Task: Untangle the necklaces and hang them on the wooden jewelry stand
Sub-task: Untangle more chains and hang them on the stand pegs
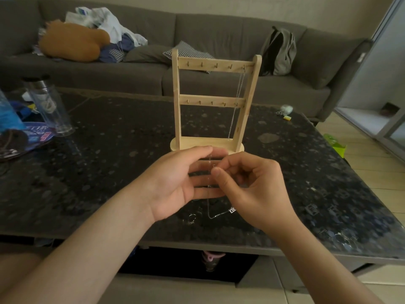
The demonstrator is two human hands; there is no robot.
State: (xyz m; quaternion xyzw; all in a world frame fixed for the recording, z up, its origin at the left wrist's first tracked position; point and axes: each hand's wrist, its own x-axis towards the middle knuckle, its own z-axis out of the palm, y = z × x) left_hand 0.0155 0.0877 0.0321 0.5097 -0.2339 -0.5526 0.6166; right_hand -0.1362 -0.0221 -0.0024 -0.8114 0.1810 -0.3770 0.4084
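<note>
Hands held together just in front of the stand's base: left hand [186, 183] flat, fingers straight and slightly parted, serving as a rest; right hand [254, 187] with thumb and forefinger pinched on a fine silver necklace [219, 214] where it crosses the left fingers. Chain is draped down over those fingers, trailed onto the table below, and ended in a small rectangular pendant [232, 209] lying just beside the heel of the right hand. Small ring-like glints [191, 217] are noted on the tabletop near the chain; whether they belong to a second necklace cannot be told. Wooden jewelry stand [176, 102], upright, two peg rails: one hung chain [235, 110] is carried on the rightmost top peg and reaches down to the base; the other pegs are seen bare. Progress is judged partial: one piece hung, one in hand being freed, its hanging not yet done. Dark speckled coffee table [109, 154]: open surface is offered on either side of the stand, while the front edge lies close under the forearms, so slack chain could be slid off there. Clear tumbler [49, 106] and blue clutter [36, 133] are kept well to the left; small oddments [286, 109] are at the far right corner. Grey sofa [219, 31] is set behind.
</note>
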